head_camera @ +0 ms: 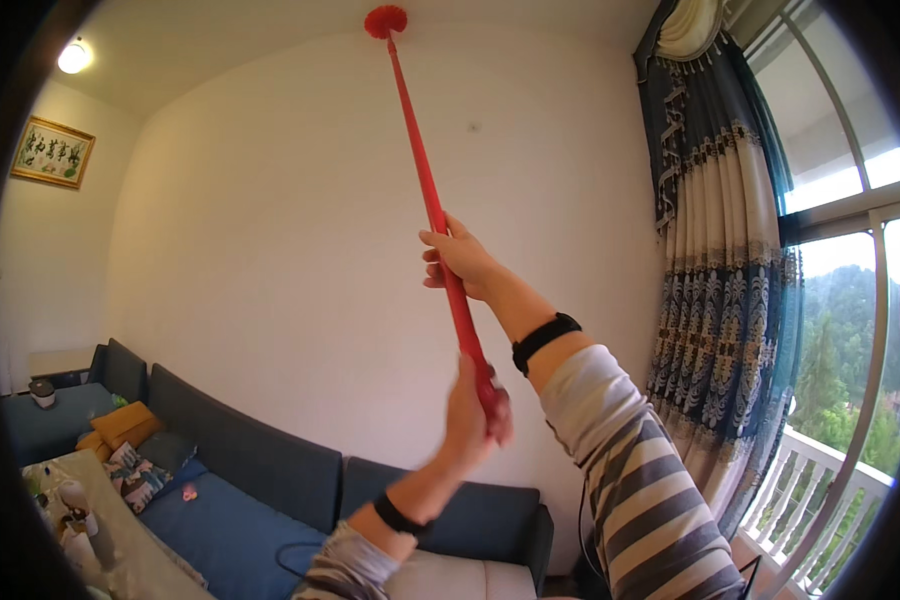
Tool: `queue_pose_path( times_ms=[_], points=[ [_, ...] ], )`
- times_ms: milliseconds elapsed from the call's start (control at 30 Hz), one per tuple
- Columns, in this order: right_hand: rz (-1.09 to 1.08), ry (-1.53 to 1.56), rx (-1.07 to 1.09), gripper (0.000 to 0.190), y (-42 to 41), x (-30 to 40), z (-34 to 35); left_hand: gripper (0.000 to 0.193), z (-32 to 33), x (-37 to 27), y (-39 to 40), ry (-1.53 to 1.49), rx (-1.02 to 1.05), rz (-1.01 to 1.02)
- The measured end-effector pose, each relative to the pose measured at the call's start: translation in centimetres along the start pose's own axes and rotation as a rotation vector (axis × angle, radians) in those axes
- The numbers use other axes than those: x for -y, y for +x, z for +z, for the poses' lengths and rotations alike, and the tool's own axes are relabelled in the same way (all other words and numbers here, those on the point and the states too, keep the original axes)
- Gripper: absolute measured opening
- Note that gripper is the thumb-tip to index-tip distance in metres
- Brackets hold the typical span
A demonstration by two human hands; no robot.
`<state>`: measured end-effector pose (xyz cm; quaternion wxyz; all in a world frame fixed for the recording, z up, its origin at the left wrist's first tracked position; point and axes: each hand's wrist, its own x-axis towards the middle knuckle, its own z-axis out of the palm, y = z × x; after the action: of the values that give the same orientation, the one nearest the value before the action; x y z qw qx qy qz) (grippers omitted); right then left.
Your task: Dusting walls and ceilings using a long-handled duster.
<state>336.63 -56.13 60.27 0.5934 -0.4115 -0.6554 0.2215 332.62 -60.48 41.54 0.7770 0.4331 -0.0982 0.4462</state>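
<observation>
Both hands are on a long red pole [424,169], which slants up and slightly left in front of the white wall [292,225]. My left hand [471,416] wraps around its lower end and looks a little blurred. Higher up the shaft, my right hand [457,259] grips the pole, with fingers around its left side. At the far tip is a round red bristle duster head [385,22], close to where wall and ceiling meet; whether it touches either I cannot tell. A black band circles each forearm, below striped sleeves.
Below the wall runs a blue sofa [247,427] with cushions [125,424]. A covered table [131,536] holding several items stands lower left. At right hang patterned curtains [720,315] beside a window and white balcony railing [810,480]. A framed picture [52,152] and lit lamp [74,57] are upper left.
</observation>
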Motion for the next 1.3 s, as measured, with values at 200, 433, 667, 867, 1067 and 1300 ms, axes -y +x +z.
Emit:
queue_pose_path(
  times_ms=[200,433,667,867,1067,1300],
  points=[
    [-0.107,0.107,0.135,0.020,9.4,-1.1,0.6,0.048,-1.9,-9.1,10.7,0.109,0.049,0.079],
    [-0.113,0.086,-0.017,0.040,5.5,-5.3,-0.5,0.056,-4.1,-4.2,9.1,0.165,0.044,-0.025],
    [-0.067,0.212,-0.241,0.053,-8.5,-8.2,-7.2,0.056,-1.8,5.5,2.3,0.284,0.165,-0.212],
    [-0.136,0.284,-0.511,0.033,-15.2,-6.1,-13.9,0.054,3.4,8.8,0.6,0.396,0.280,-0.359],
    [-0.117,0.229,-0.561,0.049,-23.7,-5.1,-16.0,0.052,7.1,13.8,-5.2,0.465,0.315,-0.261],
    [-0.093,0.162,-0.528,0.043,-26.0,-2.8,-16.3,0.051,9.9,15.9,-7.3,0.393,0.283,-0.189]
  ],
)
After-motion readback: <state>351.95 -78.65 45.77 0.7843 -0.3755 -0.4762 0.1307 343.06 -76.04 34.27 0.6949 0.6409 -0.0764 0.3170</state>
